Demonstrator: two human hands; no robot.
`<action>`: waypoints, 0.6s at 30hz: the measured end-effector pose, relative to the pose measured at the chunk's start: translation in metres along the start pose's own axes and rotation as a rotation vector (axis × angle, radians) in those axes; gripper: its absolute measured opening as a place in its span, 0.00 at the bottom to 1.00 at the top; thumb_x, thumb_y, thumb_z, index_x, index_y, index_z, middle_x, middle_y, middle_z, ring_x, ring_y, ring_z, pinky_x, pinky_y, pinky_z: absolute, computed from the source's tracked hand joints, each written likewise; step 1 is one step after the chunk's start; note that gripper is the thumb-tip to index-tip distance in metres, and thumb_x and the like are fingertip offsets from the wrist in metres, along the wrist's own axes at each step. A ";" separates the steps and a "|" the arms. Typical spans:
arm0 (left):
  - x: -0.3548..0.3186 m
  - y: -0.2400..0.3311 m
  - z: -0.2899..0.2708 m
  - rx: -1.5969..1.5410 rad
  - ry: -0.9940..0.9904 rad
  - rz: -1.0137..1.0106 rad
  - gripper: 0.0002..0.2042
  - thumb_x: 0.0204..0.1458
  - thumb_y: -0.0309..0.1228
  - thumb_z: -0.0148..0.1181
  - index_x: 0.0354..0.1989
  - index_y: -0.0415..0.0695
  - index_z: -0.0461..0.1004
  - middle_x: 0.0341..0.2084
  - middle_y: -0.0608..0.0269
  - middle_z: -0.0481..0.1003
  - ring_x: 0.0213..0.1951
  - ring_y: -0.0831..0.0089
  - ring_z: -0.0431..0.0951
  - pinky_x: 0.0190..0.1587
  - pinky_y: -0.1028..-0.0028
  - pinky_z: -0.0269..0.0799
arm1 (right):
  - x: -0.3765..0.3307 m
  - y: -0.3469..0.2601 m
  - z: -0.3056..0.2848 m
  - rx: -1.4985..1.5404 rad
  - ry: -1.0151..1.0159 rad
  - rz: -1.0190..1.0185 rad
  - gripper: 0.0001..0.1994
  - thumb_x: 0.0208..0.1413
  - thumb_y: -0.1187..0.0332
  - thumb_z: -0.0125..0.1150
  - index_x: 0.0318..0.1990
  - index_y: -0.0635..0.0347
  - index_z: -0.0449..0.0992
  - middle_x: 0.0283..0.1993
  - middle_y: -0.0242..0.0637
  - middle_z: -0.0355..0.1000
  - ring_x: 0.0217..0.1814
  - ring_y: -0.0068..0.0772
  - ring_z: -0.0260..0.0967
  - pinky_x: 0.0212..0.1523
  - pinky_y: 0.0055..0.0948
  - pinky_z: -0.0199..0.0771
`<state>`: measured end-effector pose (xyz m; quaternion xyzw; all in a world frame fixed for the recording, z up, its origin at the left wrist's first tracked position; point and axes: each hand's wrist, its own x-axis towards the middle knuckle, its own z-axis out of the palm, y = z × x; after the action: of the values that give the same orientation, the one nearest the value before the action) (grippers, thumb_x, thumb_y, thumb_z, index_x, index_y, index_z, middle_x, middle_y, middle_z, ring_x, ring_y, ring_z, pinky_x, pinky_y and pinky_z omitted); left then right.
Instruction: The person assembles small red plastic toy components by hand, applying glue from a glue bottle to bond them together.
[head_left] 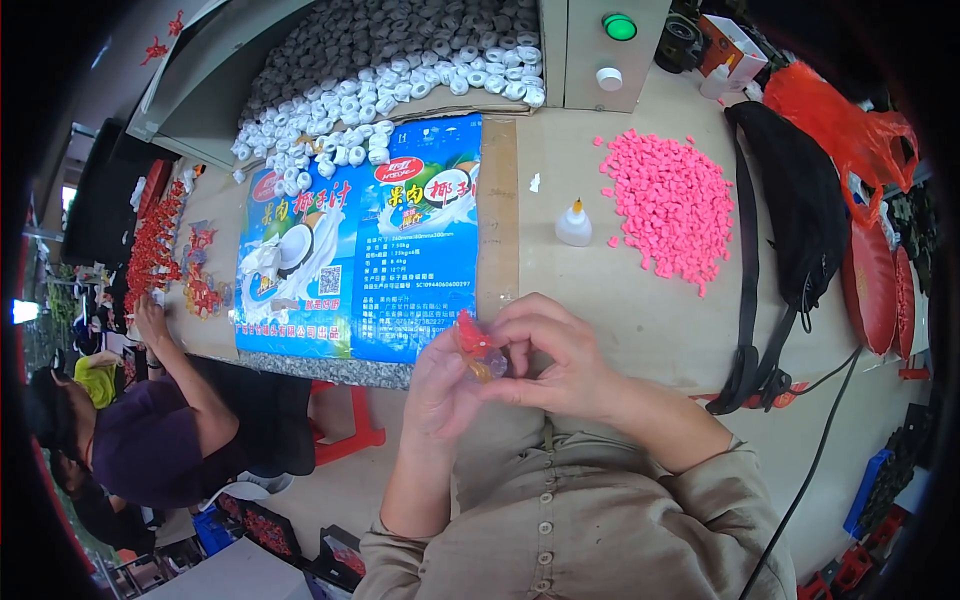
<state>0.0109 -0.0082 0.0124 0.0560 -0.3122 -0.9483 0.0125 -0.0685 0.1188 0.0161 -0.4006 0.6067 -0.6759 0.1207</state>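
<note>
Red ornament (474,340) pinched between fingers of left hand (440,385) and right hand (555,350), raised chest-high.

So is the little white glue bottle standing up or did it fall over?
Standing up. The glue bottle sits on its flat bottom on the table, with its pointy yellow tip at the top, beside the pink pile.

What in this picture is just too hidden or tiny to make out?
Head view:
- Small red and clear piece: mostly covered by the left hand and right hand; shape unclear.
- Pink pieces: too small to tell.
- Red items by the co-worker: blurred near the rim.
</note>
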 end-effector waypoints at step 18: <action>-0.006 0.005 -0.011 0.333 0.166 0.087 0.13 0.41 0.27 0.58 0.37 0.37 0.66 0.30 0.60 0.70 0.26 0.78 0.69 0.23 0.83 0.63 | 0.004 -0.003 -0.001 0.453 0.001 0.424 0.07 0.44 0.77 0.55 0.33 0.65 0.70 0.32 0.31 0.62 0.23 0.12 0.61 0.21 0.13 0.61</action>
<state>0.0186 -0.0189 0.0072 0.1218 -0.4648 -0.8742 0.0697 -0.0708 0.1175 0.0206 -0.2277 0.5107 -0.7539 0.3450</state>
